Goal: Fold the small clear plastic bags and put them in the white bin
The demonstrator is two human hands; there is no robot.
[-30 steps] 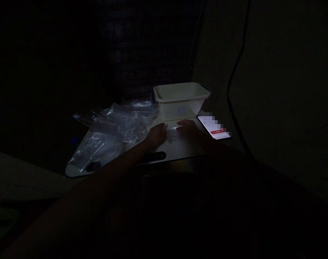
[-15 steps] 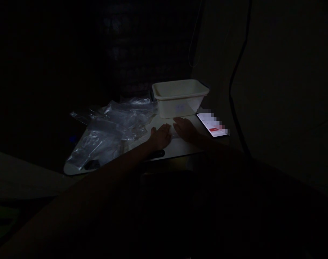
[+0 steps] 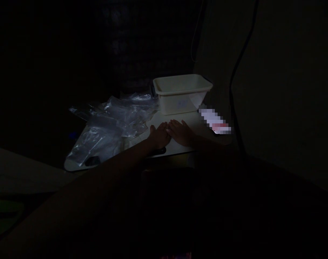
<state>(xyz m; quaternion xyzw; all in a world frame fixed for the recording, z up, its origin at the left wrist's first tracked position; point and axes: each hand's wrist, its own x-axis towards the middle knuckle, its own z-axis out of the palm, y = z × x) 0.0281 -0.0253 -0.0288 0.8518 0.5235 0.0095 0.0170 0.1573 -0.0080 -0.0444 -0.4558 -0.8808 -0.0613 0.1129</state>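
Observation:
The room is very dark. My left hand [image 3: 158, 136] and my right hand [image 3: 180, 131] lie flat side by side on a small white table [image 3: 180, 145], fingers stretched out and nearly touching. Whatever lies under the palms is hidden; a small clear bag was there a moment ago. A white plastic tub [image 3: 181, 93] stands just beyond the hands. A heap of clear plastic bags [image 3: 109, 124] covers the table's left part.
A lit phone [image 3: 215, 121] lies on the table to the right of my right hand. A dark cable [image 3: 238, 68] hangs down the wall at the right. A dark oval slot [image 3: 92, 161] shows at the table's near-left edge.
Both hands drew together and slid toward me, now covering the small clear bag that showed between them. The view shifted slightly.

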